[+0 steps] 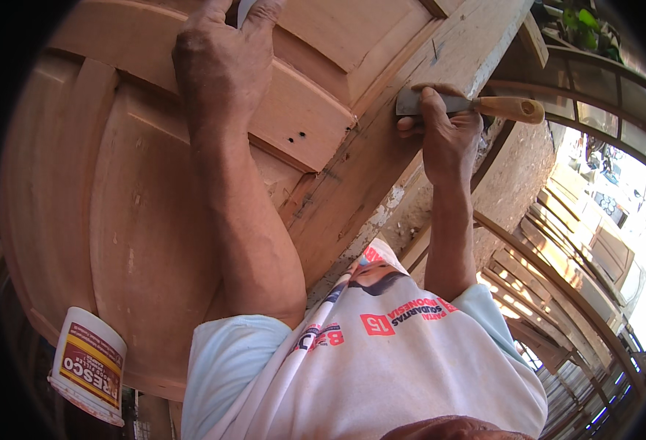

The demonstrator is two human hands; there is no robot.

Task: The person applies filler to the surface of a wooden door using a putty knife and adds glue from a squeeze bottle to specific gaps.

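Note:
My right hand (449, 143) grips a putty knife (512, 108) with a wide metal blade and a light wooden handle. The thumb presses on the blade, and the handle points right. Below the blade runs a wooden bench edge (381, 139) with a nail sticking up farther off. At the upper edge of the picture my left hand (224, 62) is closed around a pale, flat piece, cut off by the frame, so its kind is unclear. That hand is over a panelled wooden door (139, 227). Small dark holes (297, 137) show in the door's rail near its end.
A white tub (88, 367) with a red and yellow label stands at the lower left on the door's edge, with smears on its rim. Boards and door panels (594, 242) lean at the right. A curved slatted frame (609, 95) and green leaves (583, 26) show at the upper right.

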